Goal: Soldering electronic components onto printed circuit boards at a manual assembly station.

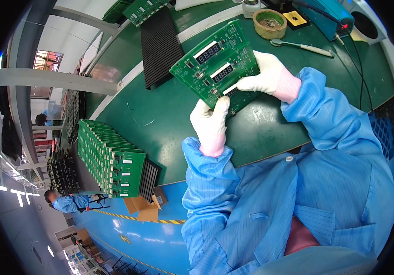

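Observation:
Between my two gloved hands, tilted above the green bench, is a green circuit board panel point(206, 66) with several dark digit displays and white connector strips. My left hand point(209, 120), in a white glove with a pink cuff, grips its lower edge, thumb on the front face. At the panel's right edge, my right hand point(270, 75) is closed on it, the thumb lying across the front near the lowest display. The fingers behind the panel are hidden.
On the left, a black rack point(149, 176) holds a row of green boards point(110, 158). A black ribbed rack point(160, 48) stands beyond the panel. A round tan container point(270, 24), a brush point(302, 47) and a teal box with cables point(327, 20) lie at the back right. Cardboard point(146, 208) lies below the bench.

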Demonstrator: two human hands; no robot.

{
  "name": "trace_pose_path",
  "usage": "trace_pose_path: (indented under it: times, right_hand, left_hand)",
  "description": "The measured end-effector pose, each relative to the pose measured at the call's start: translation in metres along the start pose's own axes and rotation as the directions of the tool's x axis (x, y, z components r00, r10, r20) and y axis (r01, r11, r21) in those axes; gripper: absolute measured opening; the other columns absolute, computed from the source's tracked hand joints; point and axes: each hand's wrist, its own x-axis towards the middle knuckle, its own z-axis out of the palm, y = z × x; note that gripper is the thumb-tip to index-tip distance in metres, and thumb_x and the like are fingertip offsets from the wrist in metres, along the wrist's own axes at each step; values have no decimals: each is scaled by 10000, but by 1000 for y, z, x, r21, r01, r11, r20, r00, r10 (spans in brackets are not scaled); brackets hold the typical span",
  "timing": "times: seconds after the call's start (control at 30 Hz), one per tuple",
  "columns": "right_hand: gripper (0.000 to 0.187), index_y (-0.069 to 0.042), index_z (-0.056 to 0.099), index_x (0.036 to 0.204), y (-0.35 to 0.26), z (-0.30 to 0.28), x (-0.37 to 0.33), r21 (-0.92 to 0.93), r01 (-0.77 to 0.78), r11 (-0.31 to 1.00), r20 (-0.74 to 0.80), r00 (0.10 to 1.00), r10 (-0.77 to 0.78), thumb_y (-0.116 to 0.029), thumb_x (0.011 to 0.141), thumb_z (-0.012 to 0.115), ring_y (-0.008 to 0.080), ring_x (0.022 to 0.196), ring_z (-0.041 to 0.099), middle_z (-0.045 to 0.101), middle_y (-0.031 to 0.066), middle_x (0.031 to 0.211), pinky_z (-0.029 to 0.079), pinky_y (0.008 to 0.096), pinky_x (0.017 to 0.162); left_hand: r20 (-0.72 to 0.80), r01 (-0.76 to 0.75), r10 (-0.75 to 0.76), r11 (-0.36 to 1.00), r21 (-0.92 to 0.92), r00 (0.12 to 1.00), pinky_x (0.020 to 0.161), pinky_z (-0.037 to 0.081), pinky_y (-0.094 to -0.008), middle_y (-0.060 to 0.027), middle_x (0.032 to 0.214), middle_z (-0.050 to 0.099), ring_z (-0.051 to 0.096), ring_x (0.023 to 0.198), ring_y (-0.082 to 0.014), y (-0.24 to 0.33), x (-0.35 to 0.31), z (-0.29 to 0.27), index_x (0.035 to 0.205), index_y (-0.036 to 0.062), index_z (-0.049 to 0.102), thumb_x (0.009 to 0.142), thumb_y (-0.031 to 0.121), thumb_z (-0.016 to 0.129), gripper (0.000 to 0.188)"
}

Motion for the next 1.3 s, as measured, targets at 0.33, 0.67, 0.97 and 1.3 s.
trace_pose_path:
  times: [0.33,0.67,0.97,1.3]
  right_hand:
    - [561,10,597,1114,4,2,-2,1,57,998,-40,998,-57,-218,661,838,180,865,583,675,119,1017,473,312,870]
    - [488,18,598,1120,-3,6,-3,47,23,999,-57,998,-20,-196,724,787,182,871,601,675,124,1028,488,298,853]
    - [426,27,588,1163,-1,-5,10,54,-51,997,-12,999,52,-203,818,686,195,910,626,671,145,1067,496,291,860]
    - [349,-74,619,1109,24,-27,133,-943,-54,329,-121,975,-186,-289,835,651,344,913,637,671,132,1055,501,420,825]
  left_hand:
    - [-8,-40,40,999,-12,999,684,434,-213,-47,878,671,514,718,-82,0,-1,3,1047,-17,668,841,17,677,209]
    - [-9,13,-13,1000,25,1000,704,451,-221,-67,903,668,535,726,-96,0,3,5,1072,-23,645,860,35,656,220]
    - [28,127,-126,989,-72,992,728,479,-239,-100,977,651,578,760,-123,7,10,-11,1178,-30,560,912,87,575,291]
    - [-188,91,-127,977,-191,974,762,475,-233,-112,1001,649,591,810,-134,1,20,-28,1168,-35,560,924,104,535,282]
